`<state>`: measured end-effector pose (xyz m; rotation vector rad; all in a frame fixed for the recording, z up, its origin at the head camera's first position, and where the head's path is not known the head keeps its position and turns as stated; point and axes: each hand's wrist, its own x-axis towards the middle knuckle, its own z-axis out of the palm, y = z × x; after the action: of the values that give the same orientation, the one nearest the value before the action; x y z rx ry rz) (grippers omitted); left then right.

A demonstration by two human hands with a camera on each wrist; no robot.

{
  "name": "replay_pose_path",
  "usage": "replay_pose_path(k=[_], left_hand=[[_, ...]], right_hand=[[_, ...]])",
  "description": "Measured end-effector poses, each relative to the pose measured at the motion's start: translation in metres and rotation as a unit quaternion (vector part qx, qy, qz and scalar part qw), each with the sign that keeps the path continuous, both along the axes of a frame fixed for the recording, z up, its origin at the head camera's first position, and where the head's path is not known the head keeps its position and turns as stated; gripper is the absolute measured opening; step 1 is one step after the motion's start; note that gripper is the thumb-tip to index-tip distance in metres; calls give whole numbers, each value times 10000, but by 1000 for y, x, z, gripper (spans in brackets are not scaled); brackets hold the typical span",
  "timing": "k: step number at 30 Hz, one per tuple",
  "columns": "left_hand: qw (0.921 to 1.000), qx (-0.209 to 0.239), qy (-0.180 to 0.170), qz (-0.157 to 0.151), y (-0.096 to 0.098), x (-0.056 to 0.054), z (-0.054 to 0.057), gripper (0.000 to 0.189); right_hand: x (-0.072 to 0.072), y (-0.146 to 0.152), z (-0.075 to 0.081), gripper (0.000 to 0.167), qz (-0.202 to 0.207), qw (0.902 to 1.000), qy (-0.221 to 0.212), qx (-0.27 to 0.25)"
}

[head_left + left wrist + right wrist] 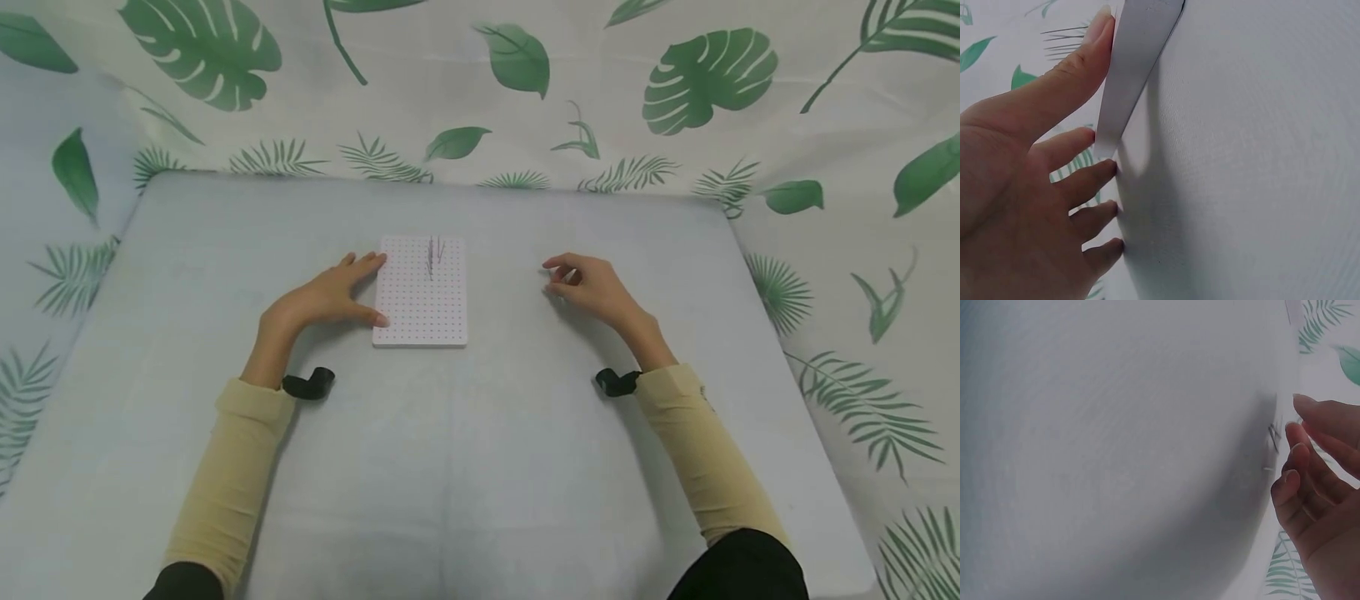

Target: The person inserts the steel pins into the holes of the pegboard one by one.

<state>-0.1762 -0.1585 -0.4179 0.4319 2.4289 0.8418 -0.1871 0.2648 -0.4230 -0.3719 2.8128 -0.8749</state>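
Note:
A white rectangular board (422, 312) with a grid of small dots or holes lies on the table. Several thin dark needle-like pins (431, 258) stand up from its far part; they also show as thin lines (1063, 47) in the left wrist view. My left hand (322, 293) is spread along the board's left side, its thumb (1079, 62) on the near left corner and a fingertip at the far left edge. Right of the board, my right hand (592, 283) hovers low with loosely bent fingers, thumb and forefinger slightly apart. Small thin dark pieces (1274, 437) lie near its fingertips.
The white-covered table (450, 467) spreads around the board on all sides. Behind it hangs a leaf-patterned cloth (570, 75). Black wrist cameras sit at the left cuff (309, 384) and the right cuff (617, 382), close above the tabletop.

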Motion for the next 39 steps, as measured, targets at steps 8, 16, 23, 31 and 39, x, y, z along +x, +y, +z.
replay_pose_path(k=[8, 16, 23, 31, 39], left_hand=[[10000, 32, 57, -25, -1, -1, -3, 105], [10000, 14, 53, -13, 0, 1, 1, 107], [9999, 99, -21, 15, 0, 4, 1, 104], [9999, 97, -33, 31, 1, 3, -1, 105], [9998, 169, -25, 66, -1, 4, 0, 106]], right_hand=[[1, 9, 2, 39, -75, 9996, -119, 254], [0, 18, 0, 47, 2, 9991, -325, 286], [0, 19, 0, 53, 81, 9983, -469, 341], [-1, 20, -1, 52, 152, 9976, -578, 336], [0, 19, -4, 46, -51, 9991, -419, 28]])
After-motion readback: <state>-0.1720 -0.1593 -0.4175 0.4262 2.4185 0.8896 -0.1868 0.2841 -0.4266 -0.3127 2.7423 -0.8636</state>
